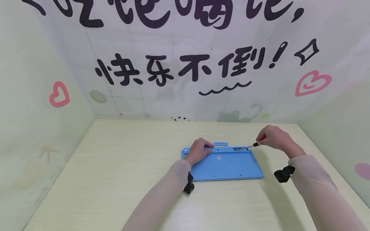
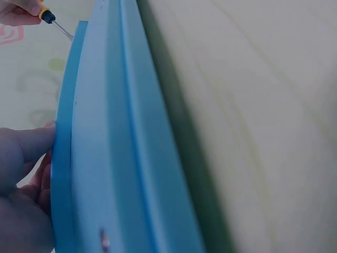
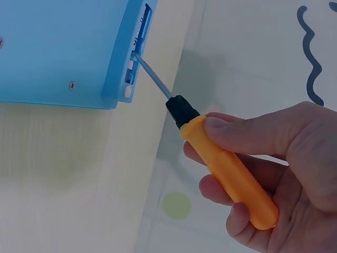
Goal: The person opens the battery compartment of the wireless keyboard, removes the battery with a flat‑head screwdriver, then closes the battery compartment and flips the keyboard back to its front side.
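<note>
A blue keyboard (image 1: 228, 165) lies with its underside up, small screws showing in its back. Along its far raised edge, at the right end, is an uncovered battery compartment (image 1: 240, 149). My left hand (image 1: 198, 150) grips that raised edge near its left end, thumb on the near side and fingers behind. My right hand (image 1: 274, 138) holds a screwdriver (image 3: 229, 176) by its orange handle. The screwdriver's metal tip touches the compartment opening (image 3: 138, 31); whether it presses on anything inside cannot be made out.
Just behind the keyboard lies a small blue battery cover (image 1: 221, 144). Everything rests on a pale wood-grain table (image 1: 115, 166). A printed wall sheet (image 1: 173, 102) stands at the table's back edge, with side walls left and right. Black wrist cameras (image 1: 284, 174) sit on both sleeves.
</note>
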`<state>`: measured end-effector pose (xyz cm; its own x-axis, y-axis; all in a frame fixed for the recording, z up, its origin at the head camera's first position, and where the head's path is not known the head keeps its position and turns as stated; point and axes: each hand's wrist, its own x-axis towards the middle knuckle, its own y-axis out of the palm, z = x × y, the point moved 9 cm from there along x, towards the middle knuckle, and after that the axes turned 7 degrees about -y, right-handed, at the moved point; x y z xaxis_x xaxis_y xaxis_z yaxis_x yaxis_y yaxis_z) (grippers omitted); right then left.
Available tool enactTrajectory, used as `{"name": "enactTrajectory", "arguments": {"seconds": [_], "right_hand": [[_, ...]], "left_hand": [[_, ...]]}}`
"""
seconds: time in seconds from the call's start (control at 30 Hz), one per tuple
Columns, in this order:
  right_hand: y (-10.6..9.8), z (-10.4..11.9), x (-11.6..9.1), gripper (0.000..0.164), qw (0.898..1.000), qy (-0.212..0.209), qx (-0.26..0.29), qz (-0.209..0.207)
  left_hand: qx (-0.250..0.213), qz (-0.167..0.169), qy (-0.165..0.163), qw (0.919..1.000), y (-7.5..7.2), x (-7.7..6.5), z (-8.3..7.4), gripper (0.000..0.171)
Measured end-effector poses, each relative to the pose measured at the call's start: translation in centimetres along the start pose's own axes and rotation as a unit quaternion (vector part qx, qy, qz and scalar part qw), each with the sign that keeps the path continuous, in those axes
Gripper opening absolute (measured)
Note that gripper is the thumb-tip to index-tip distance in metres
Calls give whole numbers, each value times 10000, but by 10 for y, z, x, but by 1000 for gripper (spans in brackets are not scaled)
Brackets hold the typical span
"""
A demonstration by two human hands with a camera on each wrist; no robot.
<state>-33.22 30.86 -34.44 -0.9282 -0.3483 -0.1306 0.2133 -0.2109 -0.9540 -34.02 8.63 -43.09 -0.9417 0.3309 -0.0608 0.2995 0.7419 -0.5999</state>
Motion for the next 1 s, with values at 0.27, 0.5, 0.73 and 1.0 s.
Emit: {"name": "enactTrajectory", "arguments": {"seconds": [0.27,0.5,0.73,1.0], "right_hand": [[-3,15,11,10,9987,-4,-496,132],[-4,48,27,35,9856,-281,-1663,155],[-4,49,37,38,9812,-269,-1894,254],[4,-8,20,10,9993,-44,-91,351]], "left_hand": [[15,3,-29,10000,1,0,2,20],[-21,-25,43,10000,-1,0,0,19],[24,-14,167,9999,1,2,-3,20],[32,-42,61,10000,0,3,0,19]]}}
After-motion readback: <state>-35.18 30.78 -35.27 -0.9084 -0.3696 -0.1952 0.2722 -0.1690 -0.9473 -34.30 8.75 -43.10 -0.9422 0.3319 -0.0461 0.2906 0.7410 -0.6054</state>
